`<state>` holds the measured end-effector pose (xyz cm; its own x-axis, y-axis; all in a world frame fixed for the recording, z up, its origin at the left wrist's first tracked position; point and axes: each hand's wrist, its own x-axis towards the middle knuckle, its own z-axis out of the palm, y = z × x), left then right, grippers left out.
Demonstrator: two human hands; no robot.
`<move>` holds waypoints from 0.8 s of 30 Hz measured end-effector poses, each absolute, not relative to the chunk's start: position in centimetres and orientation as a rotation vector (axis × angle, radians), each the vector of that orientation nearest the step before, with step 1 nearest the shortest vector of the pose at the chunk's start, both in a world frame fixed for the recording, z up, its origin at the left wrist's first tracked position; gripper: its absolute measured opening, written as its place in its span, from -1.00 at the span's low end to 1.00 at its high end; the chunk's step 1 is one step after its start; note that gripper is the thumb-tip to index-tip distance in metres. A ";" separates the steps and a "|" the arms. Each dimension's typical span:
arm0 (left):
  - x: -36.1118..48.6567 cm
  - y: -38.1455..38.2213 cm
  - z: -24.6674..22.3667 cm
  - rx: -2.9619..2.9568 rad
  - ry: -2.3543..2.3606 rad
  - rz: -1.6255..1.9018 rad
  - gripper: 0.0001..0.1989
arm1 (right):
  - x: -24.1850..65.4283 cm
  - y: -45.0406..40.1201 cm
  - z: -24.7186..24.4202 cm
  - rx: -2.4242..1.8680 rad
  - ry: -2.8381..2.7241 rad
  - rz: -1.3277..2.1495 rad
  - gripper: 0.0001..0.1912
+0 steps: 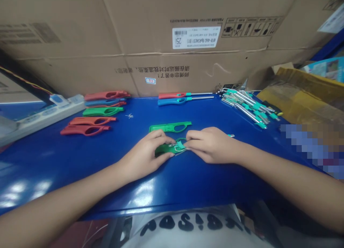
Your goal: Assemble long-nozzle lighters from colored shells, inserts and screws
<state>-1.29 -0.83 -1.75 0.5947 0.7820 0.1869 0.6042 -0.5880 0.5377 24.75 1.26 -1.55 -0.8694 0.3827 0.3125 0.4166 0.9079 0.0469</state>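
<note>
My left hand (147,151) grips a green lighter shell half (163,148) between thumb and fingers, low over the blue table (107,183). From the right, my right hand (211,146) pinches the teal part of a metal-tube piece (180,145) at the shell's open side; the tube runs mostly hidden under that hand, its tip showing beyond. A thin pale wire loops over the shell. Just behind both hands lies another green shell half (170,127), its hollow side up.
Red, orange, blue and green shells (92,111) lie at the left beside a power strip (45,115). Behind are a red lighter (172,95) and a blue lighter (173,101). Metal tubes (249,106) pile up near a yellow-taped bag (303,97). A cardboard wall (94,68) stands behind.
</note>
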 end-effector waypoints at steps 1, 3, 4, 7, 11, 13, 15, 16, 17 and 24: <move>-1.3 -0.8 -1.8 2.410 1.106 0.577 -0.77 | 24.7 1.2 -1.5 -0.597 -2.792 -0.188 -0.73; -1.3 -0.9 -1.7 2.430 1.095 0.585 -0.77 | 24.7 1.1 -1.2 -0.599 -2.826 -0.246 -0.74; -1.3 -0.9 -1.7 2.443 1.087 0.591 -0.77 | 24.6 1.0 -1.1 -0.596 -2.843 -0.274 -0.75; -1.3 -1.0 -1.6 2.497 1.050 0.599 -0.74 | 24.5 0.7 -0.8 -0.591 -2.887 -0.342 -0.76; -1.3 -1.1 -1.7 2.593 1.007 0.574 -0.59 | 24.3 0.5 -0.6 -0.633 -2.904 -0.323 -0.76; -1.3 -1.2 -1.8 2.624 0.986 0.574 -0.56 | 24.4 0.5 -0.6 -0.684 -2.873 -0.219 -0.76; -1.4 -1.3 -1.8 2.627 0.975 0.587 -0.56 | 24.5 0.7 -0.8 -0.747 -2.794 -0.040 -0.75; -1.4 -1.3 -1.8 2.619 0.979 0.594 -0.56 | 24.6 0.8 -1.0 -0.780 -2.743 0.056 -0.75; -1.4 -1.3 -1.9 2.606 0.987 0.601 -0.56 | 24.6 0.9 -1.1 -0.809 -2.691 0.139 -0.76; -1.3 -0.9 -2.2 2.452 1.005 0.661 -0.59 | 24.3 1.3 -1.4 -0.934 -2.541 0.400 -0.82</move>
<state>-1.28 -0.94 -2.20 0.6282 0.7298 0.2699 0.5366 -0.6575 0.5289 24.25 1.33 -1.39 -0.6954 0.6658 0.2704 0.5505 0.7354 -0.3951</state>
